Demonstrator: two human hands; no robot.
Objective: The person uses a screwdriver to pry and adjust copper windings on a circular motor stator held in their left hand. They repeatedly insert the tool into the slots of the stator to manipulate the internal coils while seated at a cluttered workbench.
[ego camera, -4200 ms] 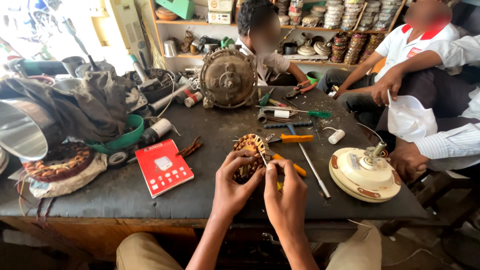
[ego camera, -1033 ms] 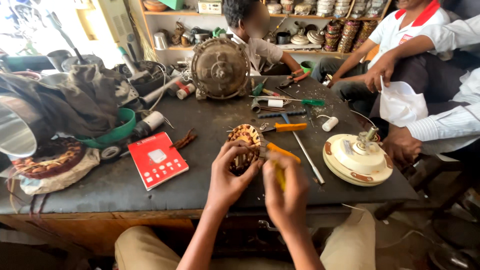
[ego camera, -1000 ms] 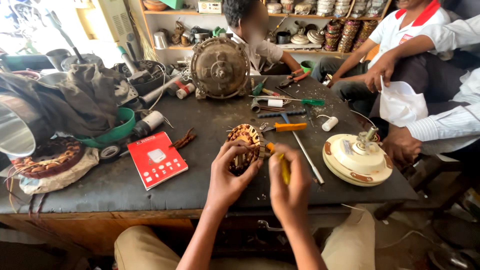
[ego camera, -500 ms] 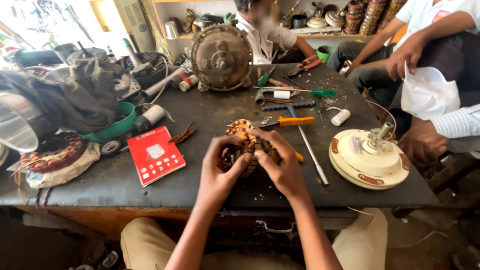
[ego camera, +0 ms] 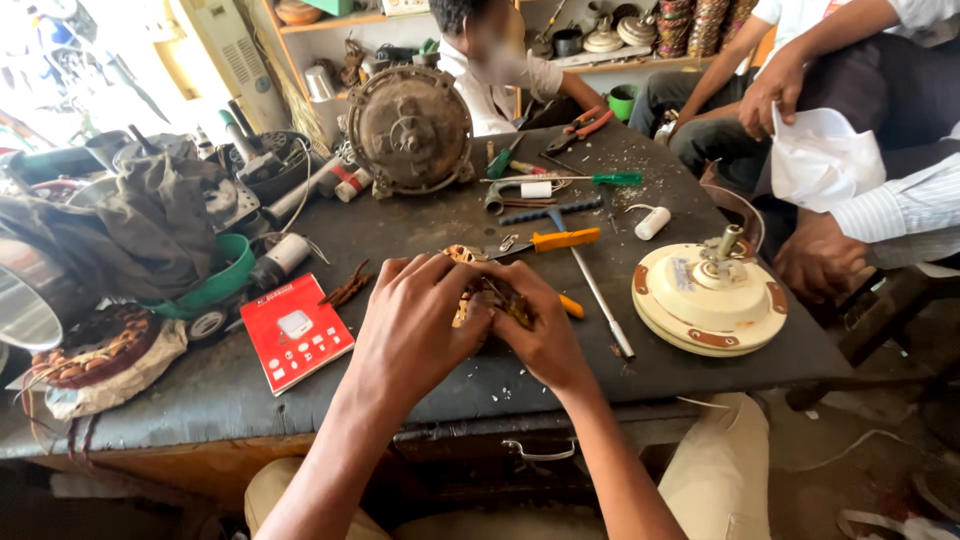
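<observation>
Fingers of the left hand (ego camera: 415, 325) and right hand (ego camera: 540, 335) are curled narrowly around a round copper-wound motor stator (ego camera: 480, 290), gripping it from both sides near the middle of the dark, scuffed surface (ego camera: 420, 225). Its windings look intact, so the work on it seems unfinished. Just right lie an orange-handled screwdriver (ego camera: 560, 240) and a cream ceiling-fan motor housing (ego camera: 710, 300); a red booklet (ego camera: 297, 330) lies left, and a rusty round motor casing (ego camera: 410, 130) stands far.

A flat red rectangular package (ego camera: 297, 332) with a white panel lies on the dark workbench (ego camera: 420, 225). It sits left of the left hand (ego camera: 415, 325).
</observation>
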